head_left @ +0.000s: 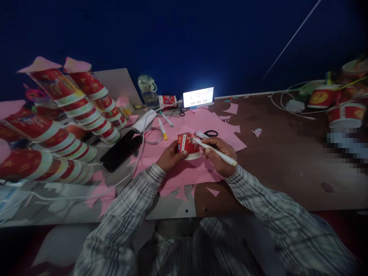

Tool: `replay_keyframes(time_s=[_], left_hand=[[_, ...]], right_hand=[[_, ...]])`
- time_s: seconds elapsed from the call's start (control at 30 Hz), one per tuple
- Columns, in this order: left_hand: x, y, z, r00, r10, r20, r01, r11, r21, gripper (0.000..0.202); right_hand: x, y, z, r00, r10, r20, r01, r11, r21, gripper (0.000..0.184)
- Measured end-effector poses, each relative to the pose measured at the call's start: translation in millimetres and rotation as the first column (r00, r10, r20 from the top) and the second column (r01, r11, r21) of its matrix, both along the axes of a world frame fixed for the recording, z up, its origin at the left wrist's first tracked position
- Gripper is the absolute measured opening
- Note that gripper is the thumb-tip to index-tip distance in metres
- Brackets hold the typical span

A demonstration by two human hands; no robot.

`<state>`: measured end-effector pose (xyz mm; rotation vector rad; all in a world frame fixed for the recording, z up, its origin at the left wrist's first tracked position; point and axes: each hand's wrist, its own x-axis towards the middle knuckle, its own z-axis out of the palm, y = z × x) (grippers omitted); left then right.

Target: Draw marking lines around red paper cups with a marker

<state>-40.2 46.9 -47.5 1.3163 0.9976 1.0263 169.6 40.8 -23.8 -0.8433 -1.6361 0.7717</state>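
Observation:
A red paper cup point(188, 145) stands upside down on pink paper sheets point(212, 126) in the middle of the desk. My left hand point(169, 156) is closed around the cup's left side. My right hand point(220, 155) is closed on a white marker pen point(215, 151), its tip lying against the cup's top edge. Black scissors point(209, 133) lie just behind the cup.
Long stacks of red cups point(80, 103) capped with pink paper lie at the left. A black phone point(120, 150), white cable point(86, 193), markers point(163, 129), a water bottle point(147, 90) and a lit timer screen point(198, 97) are behind. More cups point(345, 111) sit at the far right.

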Motion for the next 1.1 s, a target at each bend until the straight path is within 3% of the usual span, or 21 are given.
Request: replay_keyframes(time_s=[0.47, 0.8, 0.97, 1.1], left_hand=[[-2.0, 0.5, -6.7, 0.997, 0.019, -0.068, -0.016, 0.999, 0.035, 0.081], [-2.0, 1.9, -7.2, 1.0, 0.025, 0.002, -0.025, 1.0, 0.012, 0.08], [-2.0, 1.8, -4.6, 1.0, -0.008, 0.02, 0.008, 1.0, 0.013, 0.08], [-2.6, 2.0, -5.1, 1.0, 0.005, -0.017, -0.005, 1.0, 0.025, 0.08]], right_hand=[[-6.4, -0.6, 1.1, 0.994, 0.005, 0.112, -0.026, 0.982, 0.187, 0.021], [-3.2, 0.4, -2.4, 0.998, -0.025, 0.062, 0.024, 0.999, 0.023, 0.02], [-2.5, -0.7, -2.6, 0.999, 0.019, -0.044, -0.019, 1.0, 0.009, 0.023], [-5.3, -1.2, 0.1, 1.0, 0.014, -0.015, -0.014, 0.999, 0.03, 0.021]])
